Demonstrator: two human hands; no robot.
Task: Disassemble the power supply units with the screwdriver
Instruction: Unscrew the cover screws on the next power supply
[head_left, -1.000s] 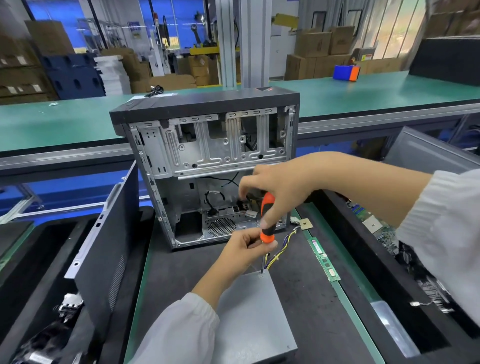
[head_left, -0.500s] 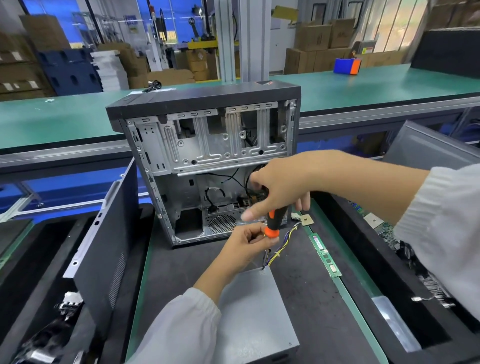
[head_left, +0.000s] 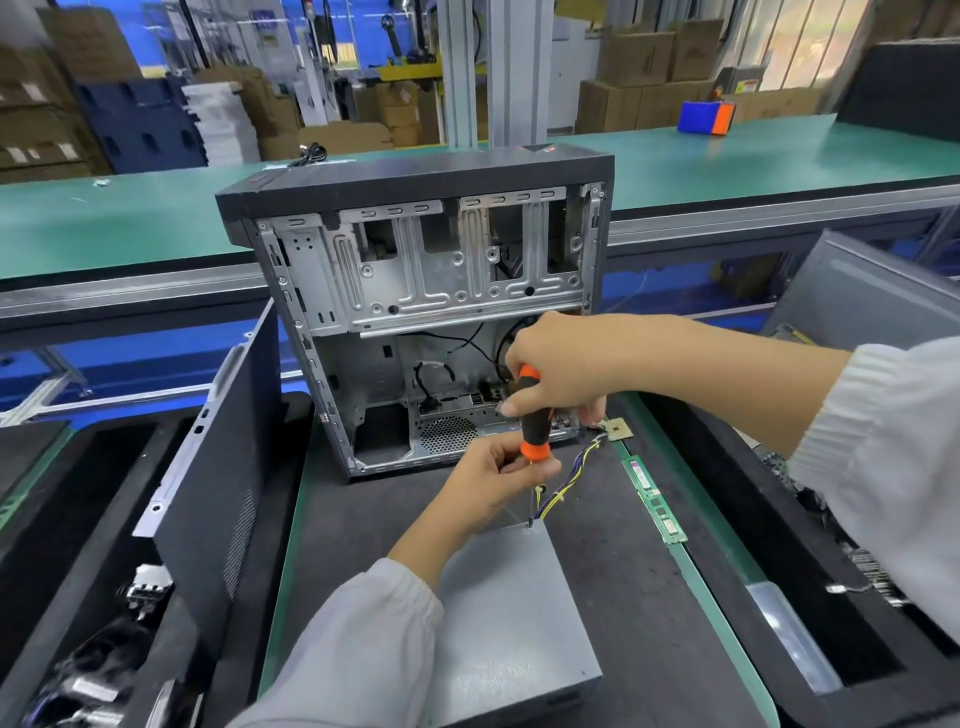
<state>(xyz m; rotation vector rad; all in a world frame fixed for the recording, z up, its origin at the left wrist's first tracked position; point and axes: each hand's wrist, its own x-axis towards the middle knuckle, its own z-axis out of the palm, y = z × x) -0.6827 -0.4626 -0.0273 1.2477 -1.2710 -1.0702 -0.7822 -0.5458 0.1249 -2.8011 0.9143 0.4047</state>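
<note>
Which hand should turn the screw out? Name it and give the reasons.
Right. The right hand grips the screwdriver handle from above, tip standing on the power supply corner. The left hand only pinches near the shaft to steady it.

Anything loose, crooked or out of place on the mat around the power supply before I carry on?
Two loose parts lie on the mat right of the power supply: a green memory stick along the mat's edge and a small square chip by the open case. The screwdriver stands upright on the unit's far corner, held by both hands.
</note>
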